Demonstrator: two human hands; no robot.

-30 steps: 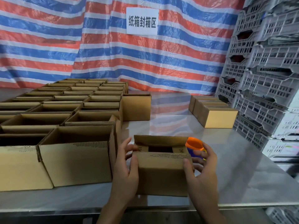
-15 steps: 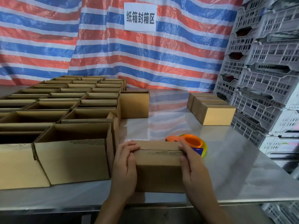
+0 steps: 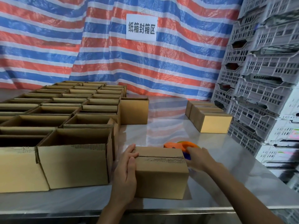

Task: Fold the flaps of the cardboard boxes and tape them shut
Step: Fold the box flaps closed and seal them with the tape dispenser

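A small cardboard box (image 3: pixel 161 178) stands on the steel table (image 3: pixel 226 167) near its front edge, its top flaps folded flat and meeting in a seam. My left hand (image 3: pixel 126 173) grips the box's left end, fingers curled over the top flaps and thumb on the front face. My right hand (image 3: pixel 199 157) is off the box, just behind its right end, where its fingers close around the orange and blue tape dispenser (image 3: pixel 178 145). The box hides part of the dispenser.
Several open cardboard boxes (image 3: pixel 72 164) fill the table's left side in rows. One closed box (image 3: pixel 134 112) stands behind them. A short row of closed boxes (image 3: pixel 215 123) sits at the back right. Stacked grey plastic crates (image 3: pixel 267 78) wall the right side.
The box's top flaps went from open to folded shut under both hands. My right hand then left the box and moved back right onto the tape dispenser; my left hand stayed.
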